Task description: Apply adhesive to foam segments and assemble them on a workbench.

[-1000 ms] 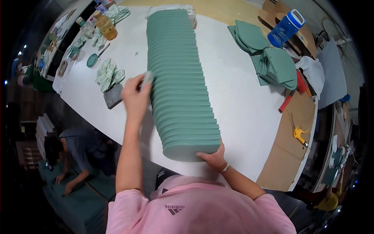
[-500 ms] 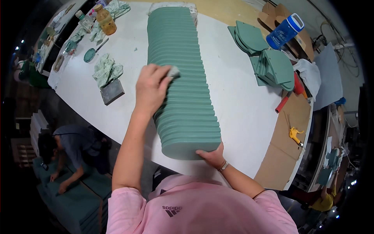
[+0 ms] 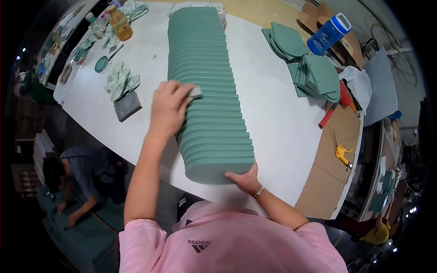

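A long row of green rounded panels, stacked face to face like slices, runs from the far side of the table towards me. Between the thumb and fingers of my left hand is a small light-grey pad, its exact kind unclear, pressed to the panels' edges at the row's middle. My right hand grips the row's near end on the right, thumb on the front panel's face and its other fingers mostly hidden behind the side.
Left on the white table lie a crumpled cloth, a dark grey block, a spoon with green paste and bottles. More green panels, a blue bottle and a yellow air gun are rightward. A co-worker bends over green sheets.
My left hand has slid the grey pad a little towards me along the row. The whole view has shifted slightly; my right hand keeps its place on the near end.
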A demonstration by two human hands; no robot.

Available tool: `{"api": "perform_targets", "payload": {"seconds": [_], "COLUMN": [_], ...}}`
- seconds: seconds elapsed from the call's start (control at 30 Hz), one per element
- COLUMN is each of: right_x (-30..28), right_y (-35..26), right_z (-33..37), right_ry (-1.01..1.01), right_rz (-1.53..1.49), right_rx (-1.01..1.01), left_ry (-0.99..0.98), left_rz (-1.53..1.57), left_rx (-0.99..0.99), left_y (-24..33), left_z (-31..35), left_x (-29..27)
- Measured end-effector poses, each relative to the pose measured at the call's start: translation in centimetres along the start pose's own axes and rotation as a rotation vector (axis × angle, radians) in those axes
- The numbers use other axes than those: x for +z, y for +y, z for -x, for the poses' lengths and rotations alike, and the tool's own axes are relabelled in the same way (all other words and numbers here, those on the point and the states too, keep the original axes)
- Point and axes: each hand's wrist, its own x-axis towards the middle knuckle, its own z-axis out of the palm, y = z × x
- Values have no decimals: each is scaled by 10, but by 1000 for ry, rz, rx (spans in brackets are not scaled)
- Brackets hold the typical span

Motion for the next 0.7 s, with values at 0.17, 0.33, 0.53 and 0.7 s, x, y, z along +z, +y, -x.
{"api": "perform_targets", "payload": {"seconds": [0.17,0.33,0.53,0.7], "right_x": [5,2,5,2], "right_y": [4,1,4,6], "right_z": [1,1,0,3], "right_ry": [27,0,27,47], "right_rz": [-6,29,-25,57], "right_rx": [-5,-24,-15,-20], "left_ry": [-18,2,11,134], "left_rz": [-8,148,209,434], "left_rx": [-210,-114,-489,-397], "left_y": [-47,-3,-48,-6], "left_z": [44,8,82,39], "left_x": [-19,-3,-10,-3]}}
